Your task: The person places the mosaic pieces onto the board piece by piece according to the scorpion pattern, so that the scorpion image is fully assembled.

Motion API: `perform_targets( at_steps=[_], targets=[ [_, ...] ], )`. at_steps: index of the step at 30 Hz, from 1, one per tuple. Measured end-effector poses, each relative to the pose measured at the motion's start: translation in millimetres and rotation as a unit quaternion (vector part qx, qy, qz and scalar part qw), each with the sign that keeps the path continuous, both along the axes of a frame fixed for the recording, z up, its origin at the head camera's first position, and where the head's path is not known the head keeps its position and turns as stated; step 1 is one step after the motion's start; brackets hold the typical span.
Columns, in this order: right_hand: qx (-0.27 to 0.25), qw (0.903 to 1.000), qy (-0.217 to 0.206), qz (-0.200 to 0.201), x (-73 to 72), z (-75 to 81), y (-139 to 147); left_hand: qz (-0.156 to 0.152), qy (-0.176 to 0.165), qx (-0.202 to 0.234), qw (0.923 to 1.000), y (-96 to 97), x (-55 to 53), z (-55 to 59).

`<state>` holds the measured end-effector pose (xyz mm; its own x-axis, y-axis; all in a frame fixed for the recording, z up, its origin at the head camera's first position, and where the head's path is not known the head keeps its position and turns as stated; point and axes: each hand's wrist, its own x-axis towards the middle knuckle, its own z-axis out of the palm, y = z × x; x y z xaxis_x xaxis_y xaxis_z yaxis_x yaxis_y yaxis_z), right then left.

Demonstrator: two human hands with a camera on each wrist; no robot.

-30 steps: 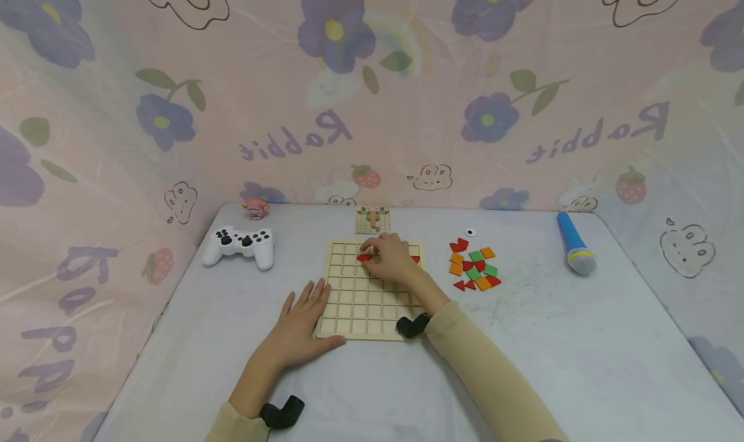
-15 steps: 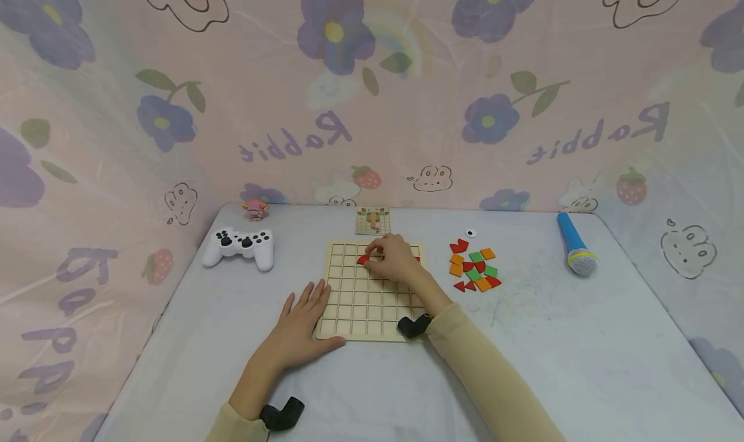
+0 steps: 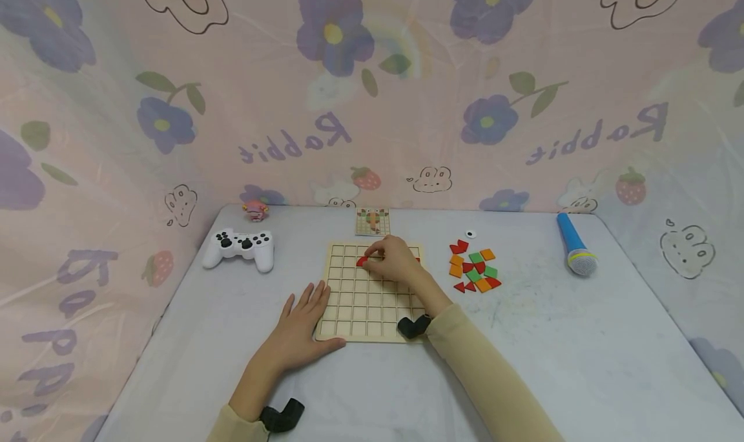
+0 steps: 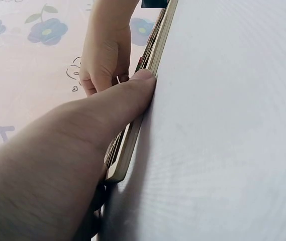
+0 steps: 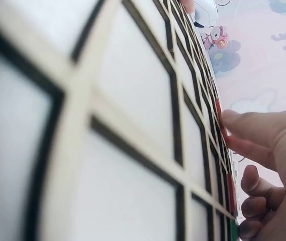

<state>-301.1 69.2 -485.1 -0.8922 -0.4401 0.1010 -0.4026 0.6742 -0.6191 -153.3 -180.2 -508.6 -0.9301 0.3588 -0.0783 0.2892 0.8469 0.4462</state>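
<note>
In the head view a wooden grid board [image 3: 352, 296] lies flat on the table. My right hand [image 3: 394, 258] reaches over its upper part, thumb and forefinger pinching a small red tile [image 3: 361, 261] at a cell near the far edge. The right wrist view shows fingertips right at this red tile [image 5: 218, 109]. Further along the board sit another red tile [image 5: 230, 192] and a green one [image 5: 234, 229], partly hidden in the head view by the hand. My left hand [image 3: 298, 329] rests spread against the board's left side, its thumb [image 4: 141, 75] on the near edge.
Right of the board lie loose red, orange and green tiles [image 3: 475, 257] and a white eye-like disc [image 3: 471, 234]. A small pattern card [image 3: 372, 221] sits behind the board. Also on the table are a white game controller [image 3: 239, 248], a pink figurine [image 3: 256, 210] and a blue microphone [image 3: 575, 243].
The red tile under my right fingers has shifted slightly toward me and turned a little, settling at its cell. My left hand has stayed in place.
</note>
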Motion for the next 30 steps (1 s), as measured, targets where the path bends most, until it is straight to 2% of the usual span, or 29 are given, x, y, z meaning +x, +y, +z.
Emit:
perform_targets(
  at_steps=[10,17,22,30],
  targets=[
    [0.006,0.9999,0.015,-0.005,1.1,2.4,-1.0,0.000,-0.001,0.001,1.0000,0.4,0.7,0.7],
    [-0.036,0.9992,0.005,-0.017,6.6,17.7,11.5,0.001,0.001,0.000,1.0000,1.3,0.5,-0.3],
    [-0.050,0.9979,0.009,-0.040,7.1,26.2,34.5,0.000,0.001,0.001,1.0000,1.2,0.6,-0.7],
    [-0.030,0.9915,0.025,-0.124,3.0,19.8,96.4,0.004,0.004,0.007,1.0000,1.3,1.1,1.2]
  ],
)
